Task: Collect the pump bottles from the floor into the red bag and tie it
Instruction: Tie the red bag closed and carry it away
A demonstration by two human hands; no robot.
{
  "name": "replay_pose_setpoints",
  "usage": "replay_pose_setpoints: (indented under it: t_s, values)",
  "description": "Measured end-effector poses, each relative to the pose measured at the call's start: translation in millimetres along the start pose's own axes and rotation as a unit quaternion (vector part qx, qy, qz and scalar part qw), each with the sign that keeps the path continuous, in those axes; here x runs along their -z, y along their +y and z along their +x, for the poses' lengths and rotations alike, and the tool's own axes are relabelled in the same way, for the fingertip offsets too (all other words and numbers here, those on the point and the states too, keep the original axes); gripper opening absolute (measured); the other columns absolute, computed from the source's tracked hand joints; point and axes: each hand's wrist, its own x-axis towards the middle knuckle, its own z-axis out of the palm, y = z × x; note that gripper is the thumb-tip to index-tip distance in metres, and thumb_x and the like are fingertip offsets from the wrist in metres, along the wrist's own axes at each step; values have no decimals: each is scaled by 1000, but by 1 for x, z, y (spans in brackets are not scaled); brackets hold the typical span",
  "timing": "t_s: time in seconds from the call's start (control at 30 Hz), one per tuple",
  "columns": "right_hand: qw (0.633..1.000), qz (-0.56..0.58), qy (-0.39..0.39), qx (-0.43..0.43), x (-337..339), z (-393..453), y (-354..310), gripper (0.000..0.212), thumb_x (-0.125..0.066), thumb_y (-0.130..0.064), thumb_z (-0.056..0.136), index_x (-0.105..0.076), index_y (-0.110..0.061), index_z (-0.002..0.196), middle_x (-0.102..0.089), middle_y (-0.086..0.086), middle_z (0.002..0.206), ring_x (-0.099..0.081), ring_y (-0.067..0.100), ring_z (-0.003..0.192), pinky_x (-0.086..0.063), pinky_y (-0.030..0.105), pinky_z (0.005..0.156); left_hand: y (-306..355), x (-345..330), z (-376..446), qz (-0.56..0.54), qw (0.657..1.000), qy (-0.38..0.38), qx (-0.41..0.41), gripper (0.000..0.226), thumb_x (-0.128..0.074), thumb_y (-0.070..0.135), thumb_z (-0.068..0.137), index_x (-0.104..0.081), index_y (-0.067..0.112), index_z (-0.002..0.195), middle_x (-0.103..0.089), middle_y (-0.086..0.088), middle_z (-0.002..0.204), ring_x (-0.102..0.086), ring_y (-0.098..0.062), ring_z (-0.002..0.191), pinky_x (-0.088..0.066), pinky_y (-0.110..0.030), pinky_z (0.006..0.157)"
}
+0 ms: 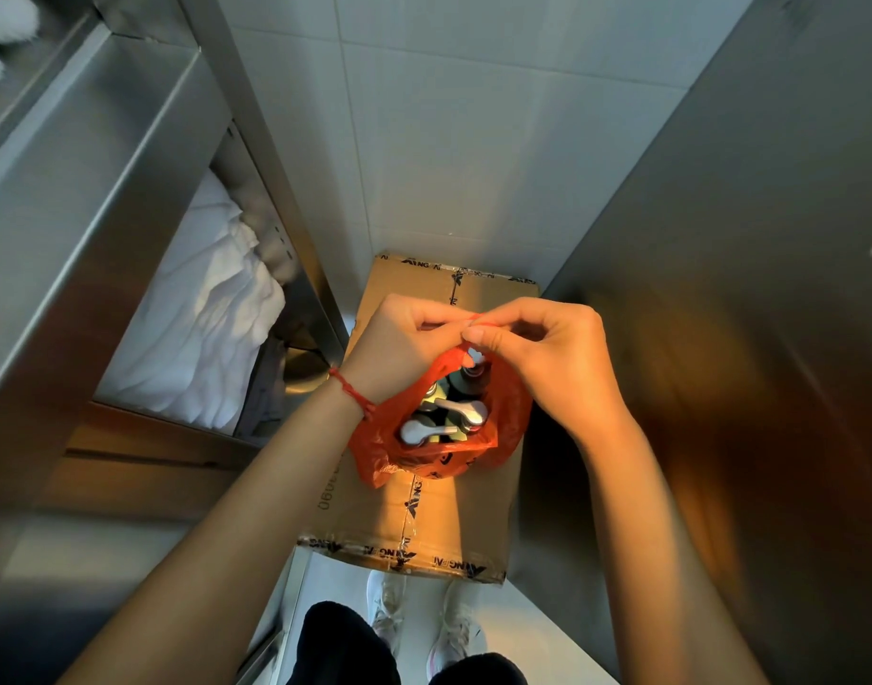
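Note:
The red bag (510, 422) sits on top of a taped cardboard box (439, 516). Its mouth gapes and shows several pump bottles (441, 420) with white pump heads standing inside. My left hand (399, 346) and my right hand (547, 353) meet just above the bag. Both pinch the thin red handle strands together at their fingertips. A red string bracelet circles my left wrist.
A steel shelf unit (93, 215) stands on the left with folded white towels (202, 328) on a lower shelf. A steel panel (745, 289) walls the right side. White tiles rise behind the box. My shoes (424, 620) stand on the floor below the box.

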Motion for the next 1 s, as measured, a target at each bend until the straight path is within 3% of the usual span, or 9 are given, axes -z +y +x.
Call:
replay_pose_setpoints:
  t_s: [0.1,0.27,0.37,0.43,0.57,0.67,0.8,0.93,1.0]
  values:
    - [1000,9,0,7,0,2,2,5,-76,-19,71,-74,-17,75,-72,3,70,-66,20,69,-54,34,65,1,5,-2,-37,998,-48,14,32,-64,1,71,-72,28,86,-72,13,68,-66,-7,74,-52,-23,71]
    - [999,-8,12,38,-4,7,3,8,-79,-19,66,-73,-23,71,-55,-2,70,-50,7,66,-40,18,59,2,-4,-5,-28,999,-44,-5,32,-69,-7,69,-66,7,97,-72,-15,78,-60,-15,75,-50,-27,73]
    - [999,1,12,32,-7,11,7,11,-79,-20,65,-72,-28,68,-46,-4,69,-42,2,64,-35,13,57,0,-13,-5,-28,1000,-1,-7,13,-68,-7,71,-69,3,80,-65,11,46,-57,2,49,-46,-10,54]
    - [999,29,12,24,-8,12,11,8,-76,-20,69,-73,-26,73,-52,1,71,-46,4,66,-37,13,60,0,-17,-3,-50,998,14,22,16,-63,-5,76,-69,6,67,-62,13,41,-56,2,44,-46,-9,51]
    - [996,83,8,-14,-3,8,26,12,-64,-15,82,-71,-16,91,-66,13,86,-60,15,80,-46,30,75,0,-18,-4,-74,996,26,47,27,-59,10,84,-66,13,58,-63,9,43,-56,0,45,-46,-10,51]
    - [995,101,-13,-3,-2,4,33,20,-64,-10,80,-68,-14,100,-63,17,85,-58,22,80,-45,37,75,0,-15,-5,-91,993,23,71,26,-59,15,85,-67,16,61,-65,6,47,-58,-2,46,-47,-11,52]
    - [994,108,8,18,-6,4,36,26,-70,-7,73,-68,-17,98,-61,4,79,-57,12,77,-45,29,74,0,-13,-4,-121,987,10,110,23,-55,18,88,-68,13,70,-65,4,49,-58,-3,48,-49,-12,53]
    - [997,43,48,47,-13,4,39,27,-75,-10,69,-70,-15,95,-59,6,77,-52,21,69,-44,28,65,1,-13,-2,-149,980,5,132,20,-52,15,89,-68,2,89,-65,4,48,-58,-2,48,-49,-11,54]
    - [996,16,73,56,-17,3,39,20,-75,-14,71,-72,-14,91,-58,7,76,-51,15,66,-42,24,62,3,-13,-1,-134,982,6,130,20,-54,13,88,-67,-1,93,-64,5,47,-57,-1,46,-48,-10,53]
